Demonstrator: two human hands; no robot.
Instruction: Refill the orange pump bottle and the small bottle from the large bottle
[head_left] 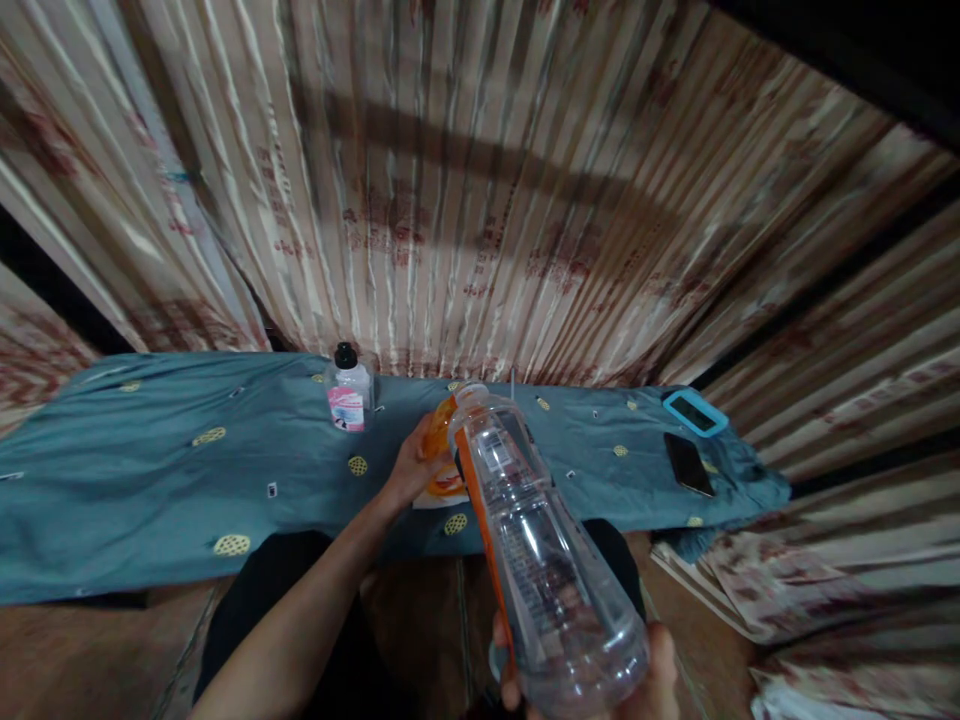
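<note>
A large clear plastic bottle (555, 560) with an orange-edged label is tilted, its base towards me and its neck pointing away over the table. My right hand (652, 680) grips it around the base; part of that hand is hidden by the bottle. My left hand (416, 465) is closed around an orange container (441, 430) on the cloth, just below the bottle's neck. The clear bottle covers part of this container, so its exact kind and opening cannot be made out. Whether liquid passes between the two does not show.
A small clear bottle with black cap and pink label (349, 395) stands left of my hands. To the right lie a black phone (688, 465) and a blue-framed device (696, 412). A blue-green cloth (285, 450) covers the narrow table, with a patterned curtain (450, 250) behind it.
</note>
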